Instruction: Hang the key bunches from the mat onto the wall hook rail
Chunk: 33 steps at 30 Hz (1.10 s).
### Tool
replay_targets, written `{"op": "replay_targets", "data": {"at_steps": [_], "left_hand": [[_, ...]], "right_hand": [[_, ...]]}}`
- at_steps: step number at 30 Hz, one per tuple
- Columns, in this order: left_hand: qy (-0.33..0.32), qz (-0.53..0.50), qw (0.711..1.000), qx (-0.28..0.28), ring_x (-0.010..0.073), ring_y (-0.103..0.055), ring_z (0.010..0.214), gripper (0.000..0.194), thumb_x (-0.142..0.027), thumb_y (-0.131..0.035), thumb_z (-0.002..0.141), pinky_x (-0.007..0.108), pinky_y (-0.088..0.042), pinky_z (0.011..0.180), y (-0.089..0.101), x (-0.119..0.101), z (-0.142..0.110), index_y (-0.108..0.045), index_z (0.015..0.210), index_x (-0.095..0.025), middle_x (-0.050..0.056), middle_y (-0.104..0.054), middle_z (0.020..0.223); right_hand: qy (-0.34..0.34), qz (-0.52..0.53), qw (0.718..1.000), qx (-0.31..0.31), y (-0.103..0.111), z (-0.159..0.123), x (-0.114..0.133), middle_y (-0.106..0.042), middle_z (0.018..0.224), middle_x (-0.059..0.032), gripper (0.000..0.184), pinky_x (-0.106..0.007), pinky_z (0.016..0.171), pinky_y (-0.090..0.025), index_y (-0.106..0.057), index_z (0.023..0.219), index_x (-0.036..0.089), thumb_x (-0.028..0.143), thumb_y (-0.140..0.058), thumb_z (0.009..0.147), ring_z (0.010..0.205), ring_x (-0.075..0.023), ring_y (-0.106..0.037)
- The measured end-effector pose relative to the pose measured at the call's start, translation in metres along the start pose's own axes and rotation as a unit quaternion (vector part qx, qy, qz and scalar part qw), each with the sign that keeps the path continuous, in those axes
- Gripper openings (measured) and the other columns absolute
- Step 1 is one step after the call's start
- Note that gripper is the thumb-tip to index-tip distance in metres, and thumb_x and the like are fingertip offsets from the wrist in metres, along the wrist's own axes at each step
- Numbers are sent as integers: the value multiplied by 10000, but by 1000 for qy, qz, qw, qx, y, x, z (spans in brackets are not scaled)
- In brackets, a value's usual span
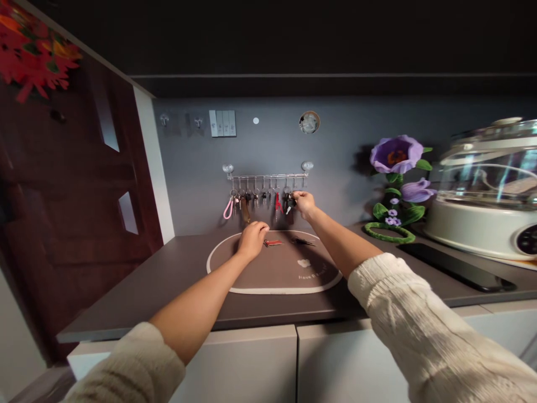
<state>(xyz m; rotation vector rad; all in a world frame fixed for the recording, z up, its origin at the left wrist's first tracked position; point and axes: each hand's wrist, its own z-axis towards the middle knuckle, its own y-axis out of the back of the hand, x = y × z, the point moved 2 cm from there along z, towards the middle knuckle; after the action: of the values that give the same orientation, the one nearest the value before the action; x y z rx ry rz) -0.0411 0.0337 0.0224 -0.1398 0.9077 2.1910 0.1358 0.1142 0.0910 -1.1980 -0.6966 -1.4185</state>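
Observation:
A clear hook rail [268, 177] on the grey wall carries several bunches of keys. Among them hang a pink strap [228, 209], a brown tag [245, 209] and a red key fob [278, 201]. My right hand [304, 204] is closed at the rail's right part, its fingertips pinching at a key bunch [289, 202]. Over the brown mat [255, 274] hovers my left hand [252, 239], fingers curled together; what they hold, if anything, is hidden. Just right of it a red item with a key [273, 243] lies on the mat, and farther right some dark keys [304, 242].
A black phone [455, 266] lies on the counter at the right, before a white glass-walled appliance [482, 218]. Purple knitted-looking flowers [396, 154] stand beside it. A dark cabinet [293, 39] overhangs the counter. Left is a dark red door [75, 212].

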Motion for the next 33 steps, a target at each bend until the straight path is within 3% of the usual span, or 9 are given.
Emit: {"op": "replay_targets", "data": {"at_steps": [12, 17, 21, 26, 33], "left_hand": [[-20, -13, 1000, 19, 144, -526, 743, 181, -209, -444, 811, 253, -387, 694, 0, -2, -2, -619, 786, -167, 39, -612, 778], [-26, -5, 999, 38, 150, -527, 751, 193, -223, -442, 812, 257, -385, 690, 1, -8, -4, -627, 802, -166, 44, -613, 778], [-29, -7, 998, 55, 140, -524, 712, 184, -249, -466, 799, 248, -383, 657, 1, -11, -6, -632, 804, -169, 34, -610, 748], [-25, -18, 997, 72, 130, -528, 690, 189, -267, -480, 787, 239, -388, 643, 0, -13, -7, -639, 799, -165, 31, -629, 748], [-29, -10, 995, 93, 133, -540, 683, 203, -272, -475, 783, 242, -392, 637, -3, -15, -7, -648, 759, -167, 27, -648, 748]], "right_hand": [[-31, -30, 999, 31, 25, -38, -4, -458, 517, 40, 119, -166, 492, -372, -490, 626, 150, 52, -468, 690, 436, -33, -400], [-58, -80, 993, 71, 35, -61, -14, -514, 570, 16, 99, -170, 509, -380, -512, 645, 147, 60, -492, 687, 472, -41, -434], [-40, -142, 981, 123, 44, -72, -25, -472, 519, 36, 84, -174, 488, -347, -504, 636, 146, 77, -501, 684, 446, -42, -389], [9, -294, 940, 173, 55, -73, -34, -529, 560, 24, 13, -185, 536, -356, -552, 674, 142, 149, -547, 683, 507, -63, -442], [44, -489, 852, 183, 55, -67, -33, -628, 699, -38, 182, -200, 573, -352, -638, 740, 139, 309, -574, 716, 615, -104, -508]]}}
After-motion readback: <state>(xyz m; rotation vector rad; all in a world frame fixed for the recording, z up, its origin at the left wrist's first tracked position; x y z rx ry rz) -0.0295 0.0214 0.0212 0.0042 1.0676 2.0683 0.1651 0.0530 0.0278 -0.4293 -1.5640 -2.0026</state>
